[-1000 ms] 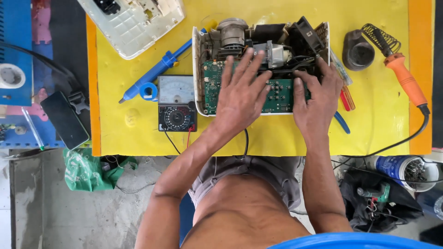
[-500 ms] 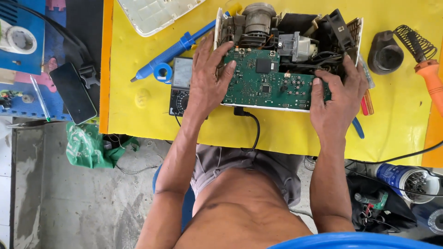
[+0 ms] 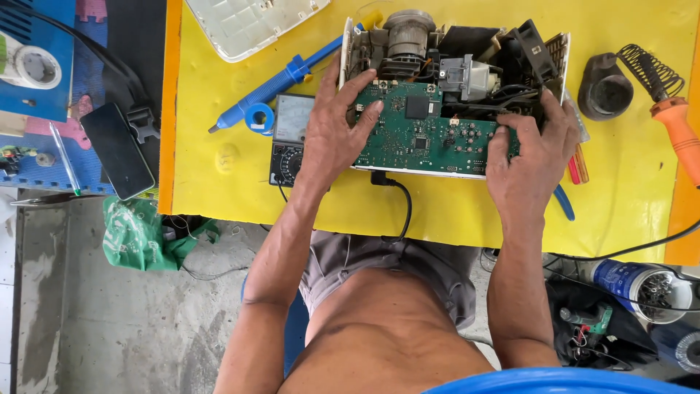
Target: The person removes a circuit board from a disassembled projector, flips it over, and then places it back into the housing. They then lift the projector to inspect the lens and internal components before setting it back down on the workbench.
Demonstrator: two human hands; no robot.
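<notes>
- The left hand (image 3: 337, 128) lies palm down on the left end of the green circuit board (image 3: 430, 135), fingers spread and pointing far, the fingertips pressing on the board's far-left corner; it clasps nothing.
- The right hand (image 3: 529, 157) clasps the right end of the board, thumb on its top face and the fingers curled over the right edge of the white casing (image 3: 348, 44).
- Both forearms reach from the near edge up to the board, elbows bent beside the body.
- The board is flat, rectangular and dark green, dotted with black chips and small solder points; it sits on top of the opened device, in the far middle of the yellow table (image 3: 219, 146).
- Beyond the board a grey cylindrical part (image 3: 408, 33) and black wires show inside the casing.
- A black cable (image 3: 397, 201) hangs from the board's near edge.
- A multimeter (image 3: 288, 138) lies just left of the left hand; an orange-handled soldering iron (image 3: 674, 131) rests at the far right.
</notes>
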